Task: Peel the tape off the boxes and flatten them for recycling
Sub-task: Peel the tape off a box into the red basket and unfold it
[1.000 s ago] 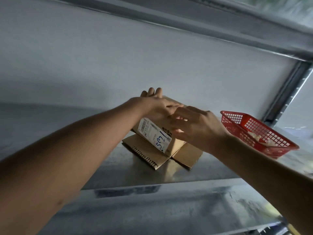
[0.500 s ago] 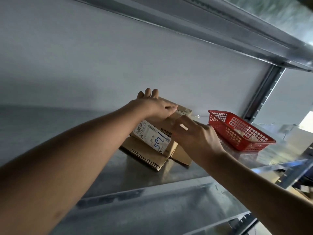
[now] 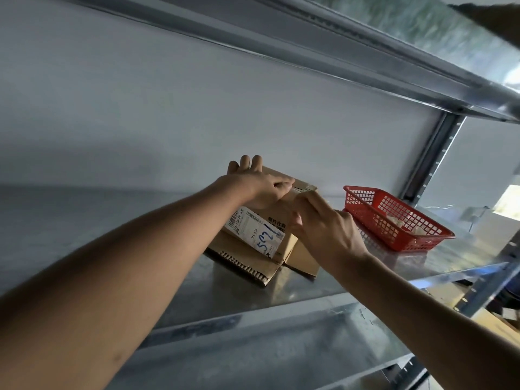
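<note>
Head view: left hand [image 3: 257, 187] holds the box [image 3: 284, 237] steady on the shelf [image 3: 281, 288] while right hand [image 3: 323, 223] pinches tape [image 3: 305, 188] at its top. Next, pull the tape off.

Both bare arms reach forward and up, hands meeting. The left hand [image 3: 254, 184] lies palm-down, fingertips showing over the far edge, thumb tucked in. The right hand [image 3: 323, 223] pinches with thumb and forefinger.
</note>
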The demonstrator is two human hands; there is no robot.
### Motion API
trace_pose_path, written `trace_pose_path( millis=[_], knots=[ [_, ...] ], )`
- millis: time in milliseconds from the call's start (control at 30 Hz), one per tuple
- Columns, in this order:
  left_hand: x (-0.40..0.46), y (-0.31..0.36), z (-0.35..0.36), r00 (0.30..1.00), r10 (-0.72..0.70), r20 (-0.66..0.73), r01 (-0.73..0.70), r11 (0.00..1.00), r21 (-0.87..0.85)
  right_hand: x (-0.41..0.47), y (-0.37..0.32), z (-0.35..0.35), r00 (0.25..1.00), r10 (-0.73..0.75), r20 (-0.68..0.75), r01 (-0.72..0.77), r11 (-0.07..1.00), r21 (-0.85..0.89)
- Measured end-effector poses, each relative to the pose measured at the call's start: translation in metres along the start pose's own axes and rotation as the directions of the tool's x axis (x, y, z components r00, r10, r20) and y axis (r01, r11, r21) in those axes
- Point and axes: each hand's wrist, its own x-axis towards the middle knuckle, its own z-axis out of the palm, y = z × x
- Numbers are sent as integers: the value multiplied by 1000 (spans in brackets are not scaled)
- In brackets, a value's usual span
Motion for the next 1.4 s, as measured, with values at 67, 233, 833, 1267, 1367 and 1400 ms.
trace_pose_path(
  millis=[67,233,833,1267,1367,1400],
  knots=[
    [-2,0,-1,1000,5,-4,-5,1000,-14,2,5,-4,993,116,32,-118,987,106],
    [-7,0,-2,1000,23,-6,-23,1000,3,2,18,-8,869,485,98,-470,745,474],
    [-13,3,-2,1000,9,-19,-9,1000,-19,12,11,-4,753,598,274,-645,593,482],
    [-3,-4,1,993,107,-44,-108,994,-16,-5,42,-1,343,811,474,-541,-242,806],
    [1,-7,4,988,139,-63,-141,990,-27,-7,52,1,302,823,482,-550,-263,793],
    [3,-8,4,987,148,-63,-150,988,-34,-7,53,3,296,824,483,-546,-269,793]
  ],
)
